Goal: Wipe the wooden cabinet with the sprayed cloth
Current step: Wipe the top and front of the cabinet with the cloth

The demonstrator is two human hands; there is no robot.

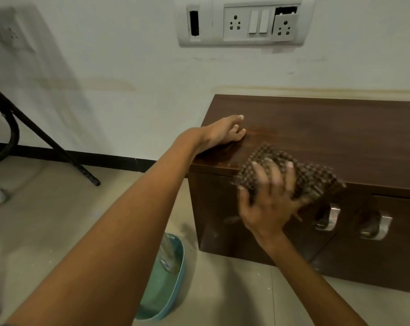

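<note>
A low dark wooden cabinet (328, 128) stands against the wall at the right. My left hand (222, 132) rests flat on the left end of its top, fingers loosely apart, holding nothing. My right hand (269, 198) presses a brown checkered cloth (312, 175) over the front edge of the top, fingers spread across the cloth. The cloth is blurred and drapes from the top onto the upper front face. A shiny streak shows on the top near my left fingers.
Two metal handles (328, 220) (377, 228) sit on the cabinet front. A teal basin (166, 290) holding a clear bottle (168, 255) stands on the floor at the cabinet's left. Black chair legs (46, 140) stand far left. A socket panel (244, 22) is on the wall above.
</note>
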